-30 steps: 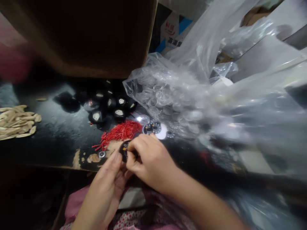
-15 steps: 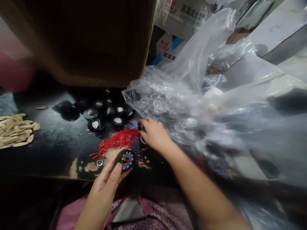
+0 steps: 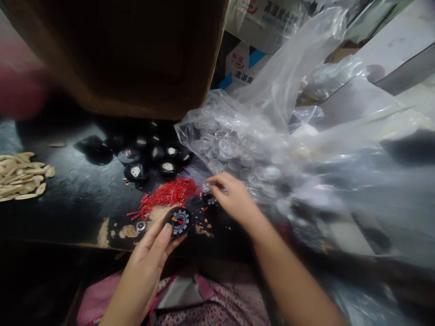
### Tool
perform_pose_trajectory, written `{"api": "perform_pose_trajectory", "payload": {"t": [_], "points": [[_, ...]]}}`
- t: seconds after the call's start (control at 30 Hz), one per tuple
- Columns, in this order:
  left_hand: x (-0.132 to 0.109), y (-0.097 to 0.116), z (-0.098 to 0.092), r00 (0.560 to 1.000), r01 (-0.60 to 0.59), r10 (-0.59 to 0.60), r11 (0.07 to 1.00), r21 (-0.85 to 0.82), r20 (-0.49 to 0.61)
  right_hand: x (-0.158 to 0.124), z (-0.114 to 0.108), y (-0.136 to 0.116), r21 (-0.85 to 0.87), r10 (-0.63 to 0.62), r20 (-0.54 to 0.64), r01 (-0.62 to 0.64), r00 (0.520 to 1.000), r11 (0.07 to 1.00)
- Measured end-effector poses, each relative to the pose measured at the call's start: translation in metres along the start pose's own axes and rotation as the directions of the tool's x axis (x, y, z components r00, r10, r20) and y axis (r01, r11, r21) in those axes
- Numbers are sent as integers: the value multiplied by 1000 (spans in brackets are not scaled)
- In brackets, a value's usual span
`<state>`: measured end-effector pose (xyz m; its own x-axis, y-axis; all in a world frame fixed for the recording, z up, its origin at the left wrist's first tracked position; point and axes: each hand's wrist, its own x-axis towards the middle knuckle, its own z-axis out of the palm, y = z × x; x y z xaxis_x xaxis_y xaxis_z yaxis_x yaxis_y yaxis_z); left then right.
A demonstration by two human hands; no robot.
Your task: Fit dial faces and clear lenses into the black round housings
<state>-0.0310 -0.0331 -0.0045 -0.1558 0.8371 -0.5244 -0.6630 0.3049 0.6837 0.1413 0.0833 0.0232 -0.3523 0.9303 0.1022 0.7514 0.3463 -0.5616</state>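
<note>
My left hand (image 3: 154, 246) is closed around a round black dial gauge (image 3: 179, 222), its face turned up. The dial carries white numbers, a red pointer and an orange mark. My right hand (image 3: 231, 192) has its thumb and fingers drawn together beside the open plastic bag. Something clear and shiny shows at its fingertips, too small to make out. Partly under those fingers lies a second black dial (image 3: 209, 198). Between the hands and the black parts is a pile of thin red pointers (image 3: 171, 192). A small silver ring-like part (image 3: 140, 226) lies left of the held gauge.
Several black round housings (image 3: 136, 171) stand behind the red pile. A clear bag (image 3: 234, 122) of transparent discs (image 3: 224, 147) spreads along the right. Pale seed-like pieces (image 3: 22, 176) lie at far left. A large cardboard box (image 3: 136, 108) blocks the back of the black table (image 3: 74, 217).
My right hand has shifted a little right from beside the red pile, and the second dial's face now shows under its fingers. My left hand keeps holding the gauge almost unmoved.
</note>
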Motion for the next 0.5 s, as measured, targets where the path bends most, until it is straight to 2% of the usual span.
{"api": "perform_pose_trajectory", "payload": {"t": [0.17,0.23,0.3,0.4,0.5], "points": [[-3,3,6,999,37,-37,999,13,23,-15,-3,3,86,-53,-177,69,983,994],[-4,5,8,997,63,-62,998,-3,45,-23,-2,-3,107,-52,-270,84,961,991],[-3,6,11,989,132,-128,990,-49,68,-32,2,-15,96,-105,-316,142,943,985],[-1,9,16,971,237,-229,962,-139,72,-48,14,-34,1,-270,-241,279,932,960],[1,10,20,979,204,-199,964,-173,44,-61,22,-46,-81,-354,-172,345,919,935]]}}
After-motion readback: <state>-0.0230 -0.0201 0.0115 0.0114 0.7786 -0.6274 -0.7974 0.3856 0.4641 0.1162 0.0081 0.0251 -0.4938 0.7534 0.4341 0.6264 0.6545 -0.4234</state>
